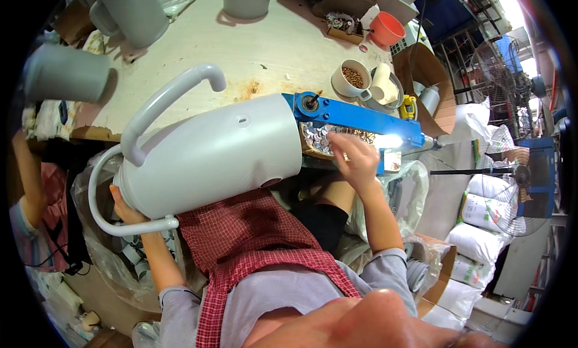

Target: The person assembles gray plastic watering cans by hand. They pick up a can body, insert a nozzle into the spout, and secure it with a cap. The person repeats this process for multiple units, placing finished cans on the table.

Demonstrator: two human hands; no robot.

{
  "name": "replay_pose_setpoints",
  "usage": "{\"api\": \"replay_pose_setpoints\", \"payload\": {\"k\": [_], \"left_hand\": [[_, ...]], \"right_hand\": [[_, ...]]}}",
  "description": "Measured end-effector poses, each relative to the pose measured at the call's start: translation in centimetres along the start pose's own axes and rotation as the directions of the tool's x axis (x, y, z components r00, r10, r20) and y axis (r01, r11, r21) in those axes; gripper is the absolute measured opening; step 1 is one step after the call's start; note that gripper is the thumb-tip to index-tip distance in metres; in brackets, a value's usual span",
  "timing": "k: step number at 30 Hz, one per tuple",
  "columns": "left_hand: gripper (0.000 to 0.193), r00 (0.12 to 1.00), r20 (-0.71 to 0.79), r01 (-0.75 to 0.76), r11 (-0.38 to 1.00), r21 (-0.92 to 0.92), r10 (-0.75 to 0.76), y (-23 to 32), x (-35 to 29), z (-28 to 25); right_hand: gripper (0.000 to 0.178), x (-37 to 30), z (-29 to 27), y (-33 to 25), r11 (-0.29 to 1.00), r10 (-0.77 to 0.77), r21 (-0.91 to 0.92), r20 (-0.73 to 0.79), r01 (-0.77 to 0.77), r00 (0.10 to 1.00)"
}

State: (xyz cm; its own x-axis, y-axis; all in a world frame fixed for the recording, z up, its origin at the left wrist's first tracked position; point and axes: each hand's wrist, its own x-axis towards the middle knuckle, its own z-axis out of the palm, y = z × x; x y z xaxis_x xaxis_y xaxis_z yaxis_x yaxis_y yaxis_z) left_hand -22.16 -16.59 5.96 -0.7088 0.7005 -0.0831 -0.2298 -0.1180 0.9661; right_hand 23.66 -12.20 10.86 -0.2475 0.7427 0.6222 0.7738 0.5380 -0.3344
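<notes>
A big light-grey jug body (205,155) lies on its side across my lap, its wide end up against a blue machine arm (367,120). One curved grey handle (171,101) rises from its upper side, and a second grey loop (96,191) bends round its narrow end. My left hand (124,208) grips that narrow end from below, fingers partly hidden behind it. Over a tray of small silvery discs (318,137) and brass-coloured pieces is my right hand (356,158), thumb and fingers drawn together. Whatever they pinch is too small to make out.
Grey jugs (69,74) stand on the table's left and far side. A cup of brass-coloured pieces (350,78), a red bowl (387,28) and a cardboard box (427,77) sit at the right. Plastic-lined bins flank my legs; a fan (521,176) stands right. Another person's arm shows at far left.
</notes>
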Motion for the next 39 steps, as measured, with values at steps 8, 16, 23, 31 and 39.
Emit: {"api": "replay_pose_setpoints", "payload": {"k": [8,16,23,31,39], "left_hand": [[0.056,0.999,-0.03,0.022,1.0,0.003,-0.022,-0.4,0.0,1.1],[0.055,0.999,-0.022,0.024,0.999,-0.041,-0.025,-0.9,0.5,1.8],[0.055,0.991,0.134,-0.013,0.995,-0.097,0.026,-2.2,1.7,5.8],[0.052,0.959,0.246,-0.095,0.975,-0.199,0.144,-4.9,0.2,12.8],[0.048,0.959,0.274,-0.032,0.991,-0.132,0.067,-7.0,1.0,12.5]], "right_hand": [[0.031,8.5,1.1,-0.1,0.976,-0.214,-0.089,-0.24,0.198,0.947],[0.034,8.2,1.1,0.0,0.979,-0.197,-0.088,-0.15,0.185,0.969],[0.025,3.8,-1.7,-2.1,0.894,0.306,0.342,0.009,-0.29,0.952],[0.011,0.1,-1.9,1.2,0.735,0.578,0.458,-0.039,-0.5,0.815],[0.011,0.7,-2.3,1.4,0.692,0.59,0.458,0.087,-0.558,0.803]]}}
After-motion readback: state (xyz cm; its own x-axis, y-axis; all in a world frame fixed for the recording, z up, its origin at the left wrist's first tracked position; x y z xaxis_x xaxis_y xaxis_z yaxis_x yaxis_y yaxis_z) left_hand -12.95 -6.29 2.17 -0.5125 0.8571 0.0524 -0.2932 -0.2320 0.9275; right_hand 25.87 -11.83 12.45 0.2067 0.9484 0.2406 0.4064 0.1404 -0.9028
